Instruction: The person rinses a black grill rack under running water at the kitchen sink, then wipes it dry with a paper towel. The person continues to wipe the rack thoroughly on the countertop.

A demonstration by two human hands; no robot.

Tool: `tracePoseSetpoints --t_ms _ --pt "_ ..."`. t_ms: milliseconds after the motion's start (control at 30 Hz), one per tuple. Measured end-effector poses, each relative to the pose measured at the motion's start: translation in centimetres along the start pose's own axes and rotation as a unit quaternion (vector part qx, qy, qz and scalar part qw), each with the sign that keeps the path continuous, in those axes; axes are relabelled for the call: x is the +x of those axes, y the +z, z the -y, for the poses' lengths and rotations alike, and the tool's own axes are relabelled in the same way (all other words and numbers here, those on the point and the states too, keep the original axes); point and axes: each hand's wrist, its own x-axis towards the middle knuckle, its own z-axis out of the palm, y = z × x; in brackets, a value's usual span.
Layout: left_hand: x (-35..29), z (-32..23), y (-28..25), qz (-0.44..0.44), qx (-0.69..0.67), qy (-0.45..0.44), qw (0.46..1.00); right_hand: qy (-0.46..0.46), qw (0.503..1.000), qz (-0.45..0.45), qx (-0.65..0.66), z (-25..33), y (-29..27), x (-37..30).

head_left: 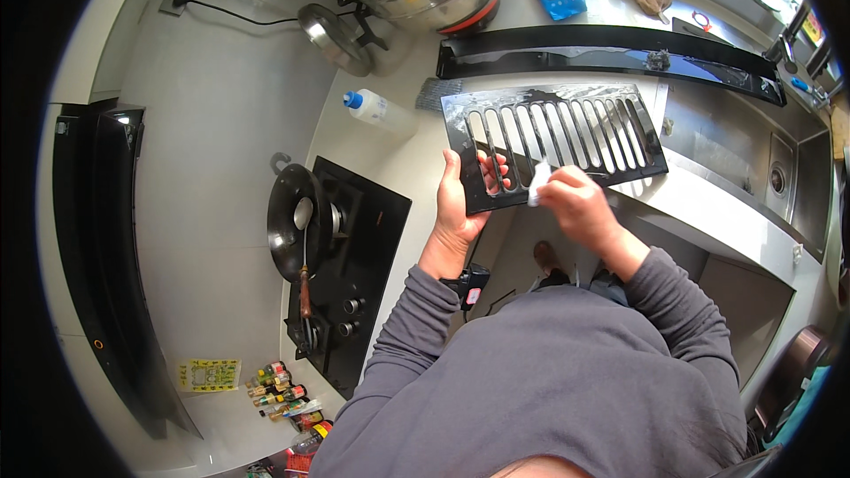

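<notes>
No wording could be read with certainty. Dark and green print ran in blocks across a yellow sheet at lower left. Coloured labels stood on the seasoning bottles beside it, their lettering too small to make out. A white bottle with a blue cap bore faint bluish print. A pale, pinkish-red sticker was noted on a black wrist device.

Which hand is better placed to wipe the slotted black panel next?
Right, most likely: the right hand pinches a white wipe by the slotted black panel, while the left hand holds its left end.
</notes>
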Motion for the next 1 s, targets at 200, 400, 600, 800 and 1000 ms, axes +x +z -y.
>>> tracePoseSetpoints --t_ms 200,400,600,800,1000 --pt "-0.7 0.6 0.4 0.007 -0.063 -0.031 0.997 -0.077 0.992 0.014 0.100 4.5 5.5 3.7" --pt "-0.5 0.2 0.6 0.041 -0.089 -0.027 0.995 0.020 1.000 0.019 0.010 2.4 0.6 1.3" --pt "-0.3 0.5 0.9 0.035 -0.073 -0.013 0.997 0.022 0.997 0.027 0.070 3.1 2.7 3.0" --pt "-0.4 0.3 0.8 0.062 -0.059 -0.013 0.996 0.080 0.991 0.054 0.093 4.5 3.1 4.6" --pt "0.1 0.9 0.3 0.074 -0.110 -0.032 0.991 0.109 0.991 0.049 0.055 3.9 1.3 4.1"
